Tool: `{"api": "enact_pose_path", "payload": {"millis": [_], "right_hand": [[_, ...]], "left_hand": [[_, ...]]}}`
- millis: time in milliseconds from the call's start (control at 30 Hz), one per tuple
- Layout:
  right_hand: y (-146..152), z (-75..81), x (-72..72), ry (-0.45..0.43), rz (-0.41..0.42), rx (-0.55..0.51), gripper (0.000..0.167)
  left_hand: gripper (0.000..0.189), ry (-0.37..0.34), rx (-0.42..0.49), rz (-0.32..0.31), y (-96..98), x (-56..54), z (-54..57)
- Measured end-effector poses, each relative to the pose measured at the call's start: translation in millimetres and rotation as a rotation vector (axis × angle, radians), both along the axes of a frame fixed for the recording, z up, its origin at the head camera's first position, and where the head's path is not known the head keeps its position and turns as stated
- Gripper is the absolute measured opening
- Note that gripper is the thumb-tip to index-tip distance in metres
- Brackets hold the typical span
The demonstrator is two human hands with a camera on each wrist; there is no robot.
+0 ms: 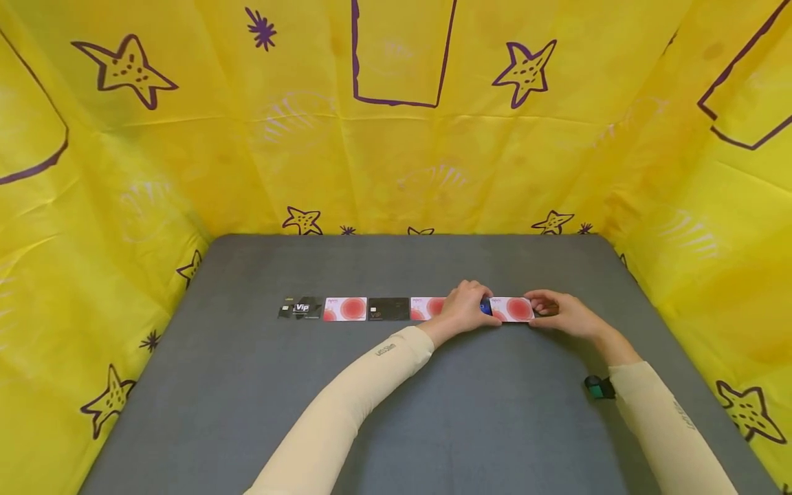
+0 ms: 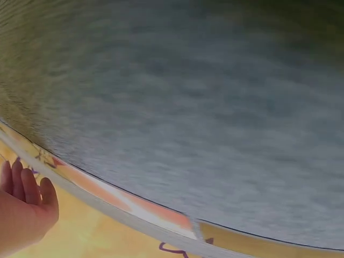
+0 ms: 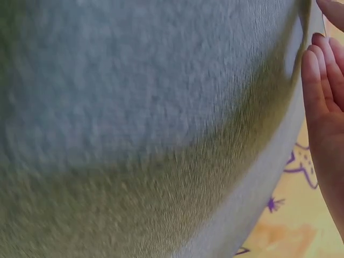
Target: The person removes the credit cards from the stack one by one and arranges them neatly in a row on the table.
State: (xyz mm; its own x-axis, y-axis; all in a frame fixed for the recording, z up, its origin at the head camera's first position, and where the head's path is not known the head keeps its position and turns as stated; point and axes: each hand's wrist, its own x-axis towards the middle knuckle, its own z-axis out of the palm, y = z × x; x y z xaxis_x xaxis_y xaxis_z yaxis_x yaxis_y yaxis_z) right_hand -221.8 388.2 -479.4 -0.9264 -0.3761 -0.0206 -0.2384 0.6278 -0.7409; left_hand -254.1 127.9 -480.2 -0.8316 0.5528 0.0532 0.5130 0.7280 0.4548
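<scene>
A white card with red circles (image 1: 512,309) lies at the right end of a row on the grey table, between both hands. My left hand (image 1: 465,307) grips its left end, thumb at the near corner and a finger at the far one. On its right end, my right hand (image 1: 566,315) holds the two corners between thumb and fingers. A blue card (image 1: 485,305) shows only as a strip, mostly covered by the left hand. That hand also hides part of another white-and-red card (image 1: 425,307). Both wrist views show mostly table, with fingers at the edge.
Farther left in the row lie a black VIP card (image 1: 388,309), a white-and-red card (image 1: 344,309) and a black patterned Vip card (image 1: 300,308). Yellow cloth (image 1: 396,165) with drawn stars walls the grey table (image 1: 247,412) at the back and sides. A dark wrist device (image 1: 599,388) sits by the right sleeve.
</scene>
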Motion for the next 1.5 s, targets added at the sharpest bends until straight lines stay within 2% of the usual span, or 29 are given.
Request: {"api": "enact_pose_path", "payload": {"millis": [367,600,767,967,1200,1500], "right_hand": [[11.0,5.5,0.6,-0.039,0.002,0.03,0.051],[9.5,5.1,-2.5,-0.035,0.004,0.035,0.051],[9.0,4.7,-5.6,-0.043,0.004,0.057,0.051],[7.7,5.7,-8.0,-0.05,0.011,0.102,0.052],[3.9,8.8,-9.1,-0.07,0.011,0.107,0.053],[0.2,5.7,-11.2,-0.119,-0.032,0.104,0.054]], "left_hand": [[0.054,0.003,-0.017,0.016,16.7,1.1,-3.9],[0.054,0.017,-0.04,0.051,17.6,1.1,-5.5],[0.054,-0.002,-0.041,0.066,16.9,1.2,-7.0],[0.054,-0.026,-0.033,0.068,15.0,3.1,-6.8],[0.055,-0.041,-0.02,0.074,12.2,4.8,-6.2],[0.056,-0.039,-0.02,0.074,7.7,4.6,-6.9]]}}
